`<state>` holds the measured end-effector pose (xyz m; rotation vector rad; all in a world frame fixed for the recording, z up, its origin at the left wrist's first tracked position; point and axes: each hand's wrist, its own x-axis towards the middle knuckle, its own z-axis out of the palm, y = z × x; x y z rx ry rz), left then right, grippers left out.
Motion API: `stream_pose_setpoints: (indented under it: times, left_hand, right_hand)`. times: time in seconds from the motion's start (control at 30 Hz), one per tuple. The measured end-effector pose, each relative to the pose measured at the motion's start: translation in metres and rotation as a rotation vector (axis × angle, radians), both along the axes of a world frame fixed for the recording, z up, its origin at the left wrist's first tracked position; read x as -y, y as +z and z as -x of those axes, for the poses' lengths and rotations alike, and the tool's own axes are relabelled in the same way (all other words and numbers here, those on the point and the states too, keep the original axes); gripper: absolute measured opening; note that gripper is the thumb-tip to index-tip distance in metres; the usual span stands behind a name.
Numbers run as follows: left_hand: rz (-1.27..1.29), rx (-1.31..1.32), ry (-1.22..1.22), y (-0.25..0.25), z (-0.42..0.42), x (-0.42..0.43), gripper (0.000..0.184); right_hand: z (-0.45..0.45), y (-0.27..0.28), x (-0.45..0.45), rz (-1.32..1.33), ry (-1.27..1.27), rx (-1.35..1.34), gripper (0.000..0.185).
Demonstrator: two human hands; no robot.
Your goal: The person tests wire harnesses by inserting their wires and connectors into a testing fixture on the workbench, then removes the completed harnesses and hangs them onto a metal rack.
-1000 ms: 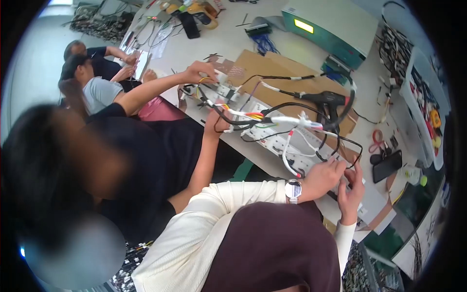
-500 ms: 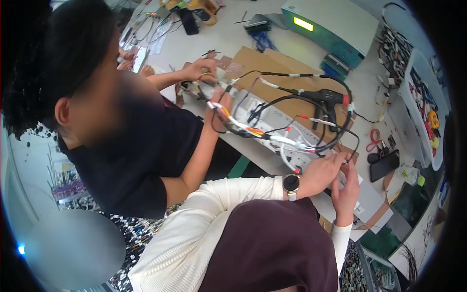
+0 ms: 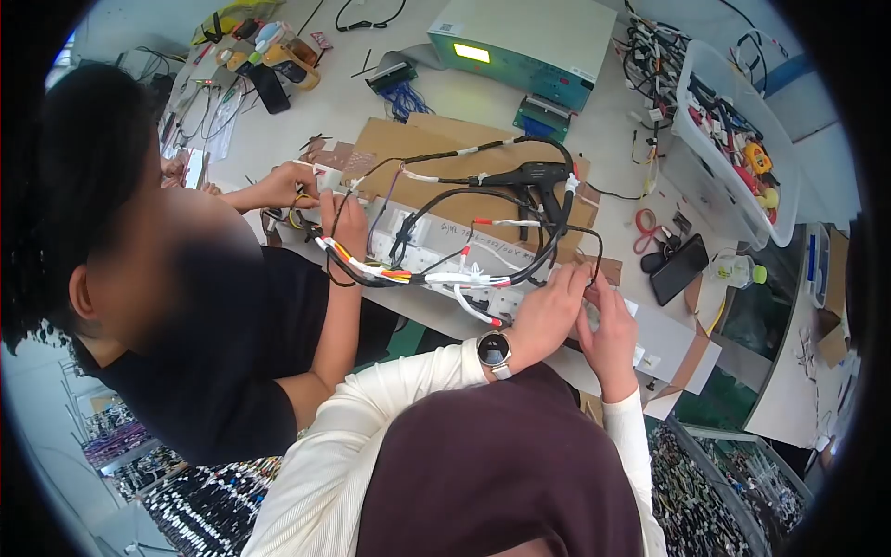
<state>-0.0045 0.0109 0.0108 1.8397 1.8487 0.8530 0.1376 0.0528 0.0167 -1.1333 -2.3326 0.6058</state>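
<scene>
While a co-worker in a dark top leans in from the left of the frame, the wearer of the head camera has both hands on the desk work, a little right of the centre. A looped black wiring harness, with white wraps and yellow, orange and red sections, stretches across the middle of the frame over a long white board bearing handwriting. At the harness's lower right, a thin black wire bends down to the wearer's fingertips.

The left hand, with a round-faced watch at its wrist, has its fingers bent and pressed together; the right hand curls up just beside it, fingertips near the wire's end. I can't tell whether either one is pinching the wire, because the contact is hidden. The co-worker's hands are at the harness's left end, near a white connector block.

A black pistol-grip tool lies on brown cardboard behind the harness. Red-handled scissors and a black phone sit right of the hands, and a green instrument box with a lit yellow display stands at the top.
</scene>
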Motion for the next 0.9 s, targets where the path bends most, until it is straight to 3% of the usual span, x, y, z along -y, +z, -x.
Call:
stream_pose_setpoints:
  times: [0.17, 0.53, 0.6, 0.63, 0.67, 0.8, 0.9]
  left_hand:
    - [0.023, 0.002, -0.006, -0.003, -0.001, 0.004, 0.067]
    - [0.026, 0.119, 0.037, 0.014, -0.002, 0.034, 0.065]
    - [0.077, 0.253, -0.035, 0.029, 0.007, 0.045, 0.066]
    - [0.219, 0.349, -0.121, 0.04, 0.016, 0.048, 0.068]
    - [0.198, 0.431, -0.21, 0.032, 0.021, 0.055, 0.062]
    - [0.605, 0.986, -0.627, 0.052, 0.057, 0.076, 0.043]
    - [0.628, 1.067, -0.396, 0.034, 0.076, 0.103, 0.031]
  right_hand:
    - [0.001, -0.012, -0.005, 0.172, -0.09, -0.156, 0.058]
    - [0.011, -0.016, 0.011, 0.149, -0.239, -0.114, 0.037]
    - [0.009, -0.021, 0.013, 0.133, -0.238, -0.101, 0.033]
    - [0.009, -0.024, 0.012, 0.113, -0.218, -0.144, 0.031]
    - [0.007, -0.027, 0.013, 0.096, -0.203, -0.18, 0.028]
    - [0.01, -0.027, 0.016, 0.148, -0.222, -0.214, 0.025]
    - [0.007, -0.033, 0.016, 0.159, -0.2, -0.224, 0.026]
